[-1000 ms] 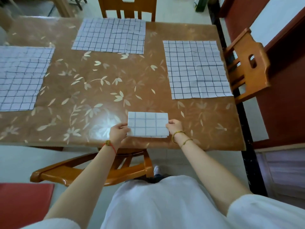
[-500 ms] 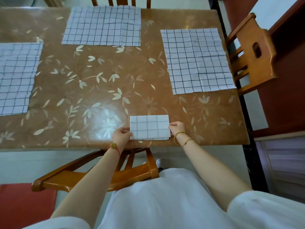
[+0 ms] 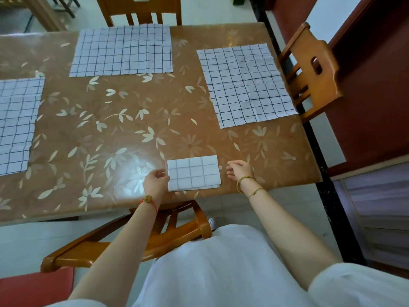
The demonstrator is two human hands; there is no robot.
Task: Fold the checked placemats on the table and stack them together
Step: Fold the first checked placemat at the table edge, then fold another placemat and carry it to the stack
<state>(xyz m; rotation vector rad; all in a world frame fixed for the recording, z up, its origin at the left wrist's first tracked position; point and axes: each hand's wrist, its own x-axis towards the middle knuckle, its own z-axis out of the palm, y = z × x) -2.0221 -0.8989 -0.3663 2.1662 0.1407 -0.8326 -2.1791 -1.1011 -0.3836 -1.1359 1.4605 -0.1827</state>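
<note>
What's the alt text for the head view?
A folded placemat lies at the table's near edge, left hand at its left edge, right hand just clear of its right. Three unfolded placemats lie flat beyond: left, far, right.
</note>
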